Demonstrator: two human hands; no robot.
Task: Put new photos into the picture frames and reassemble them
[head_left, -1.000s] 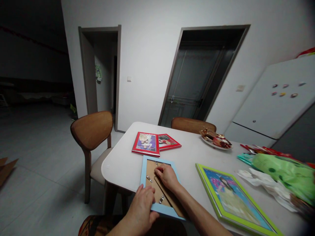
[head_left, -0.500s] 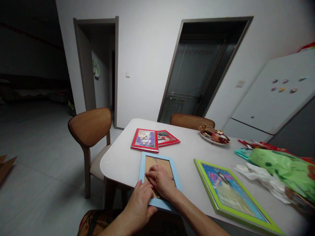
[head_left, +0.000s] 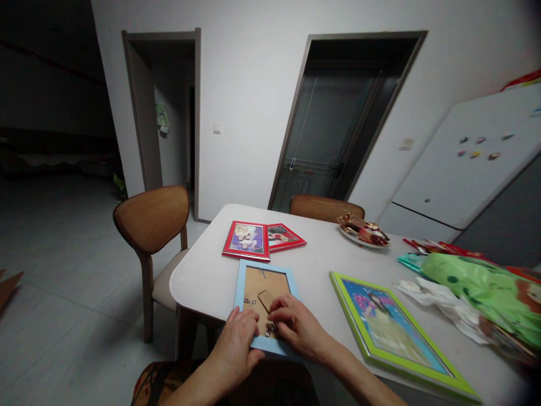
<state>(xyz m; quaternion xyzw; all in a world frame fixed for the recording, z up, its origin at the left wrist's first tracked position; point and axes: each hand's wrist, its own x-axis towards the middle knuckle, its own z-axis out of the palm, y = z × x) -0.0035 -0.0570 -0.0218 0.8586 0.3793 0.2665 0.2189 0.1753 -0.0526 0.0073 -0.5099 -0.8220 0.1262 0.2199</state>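
A light-blue picture frame [head_left: 240, 285] lies face down at the near edge of the table, its brown backing board [head_left: 274, 280] showing. Small metal clips sit on the backing, one of them the left clip [head_left: 250, 301]. A dark-edged stand flap [head_left: 264, 298] shows in the middle of the board. My left hand [head_left: 239, 335] grips the frame's near left corner, fingers on top and thumb at the near edge. Over the right part of the backing, my right hand [head_left: 298, 327] has its fingers pinched together beside the near clip [head_left: 269, 328]; what is between the fingertips is hidden.
Two red picture frames overlap beyond the blue one, the upper being the left red frame [head_left: 246, 241]. A green picture frame [head_left: 359, 332] lies at the right. Farther off are a plate of food [head_left: 363, 231], white tissue [head_left: 443, 310] and a green bag [head_left: 473, 287]. Chairs [head_left: 154, 220] stand around the table.
My right hand has moved from the left clip toward the near right of the backing, uncovering the left clip and the stand flap. My left hand stays on the frame's corner.
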